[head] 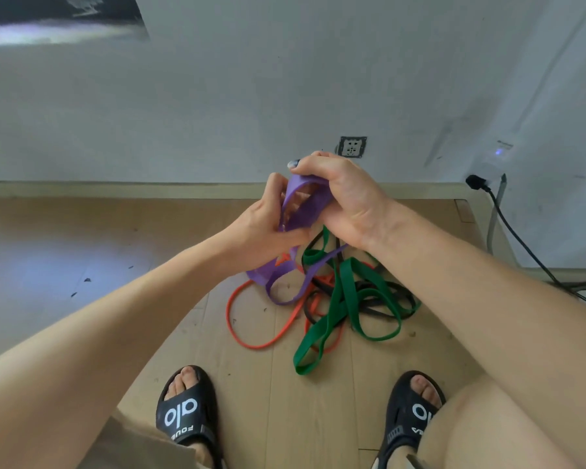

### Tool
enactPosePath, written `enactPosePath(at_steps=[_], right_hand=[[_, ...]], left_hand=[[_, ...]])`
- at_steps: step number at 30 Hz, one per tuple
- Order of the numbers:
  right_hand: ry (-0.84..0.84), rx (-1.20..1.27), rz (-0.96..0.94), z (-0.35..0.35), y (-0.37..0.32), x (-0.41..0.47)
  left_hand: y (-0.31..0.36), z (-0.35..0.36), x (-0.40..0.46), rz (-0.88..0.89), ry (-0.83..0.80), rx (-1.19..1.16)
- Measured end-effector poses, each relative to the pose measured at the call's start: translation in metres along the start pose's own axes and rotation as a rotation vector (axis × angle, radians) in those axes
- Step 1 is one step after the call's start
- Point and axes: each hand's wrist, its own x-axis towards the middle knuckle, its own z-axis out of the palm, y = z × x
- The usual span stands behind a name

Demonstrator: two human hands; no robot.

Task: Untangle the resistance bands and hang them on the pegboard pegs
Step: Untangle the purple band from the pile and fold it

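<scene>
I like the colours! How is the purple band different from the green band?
The purple band is lifted up, gripped by both the left hand and the right hand; the green band is in neither hand. The purple band hangs down to the pile, while the green band sprawls in loops across the floor. Both are flat stretchy loops, tangled with the orange band and black band.

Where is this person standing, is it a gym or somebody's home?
Probably a room in a home: pale wood floor, plain white wall with a power socket, and house slippers on the feet. No gym equipment beyond the bands.
</scene>
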Motion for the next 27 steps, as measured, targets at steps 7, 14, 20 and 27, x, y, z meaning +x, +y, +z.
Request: enactPosePath(at_steps=[7,14,20,27], right_hand=[[0.128,-0.165,0.032,-0.013,-0.002,0.004],[0.227,-0.138,0.019,-0.017,-0.002,0.003],[0.315,0.045,-0.011,-0.022,-0.009,0.005],[0.304,-0.081,0.066,-0.044,-0.012,0.005]], left_hand=[[-0.011,-0.007,0.002,0.097,0.033,0.304],[-0.01,-0.014,0.003,0.061,0.007,0.425],[-0.011,-0.022,0.003,0.031,-0.014,0.419],[0.005,-0.028,0.002,0.109,-0.01,0.357]])
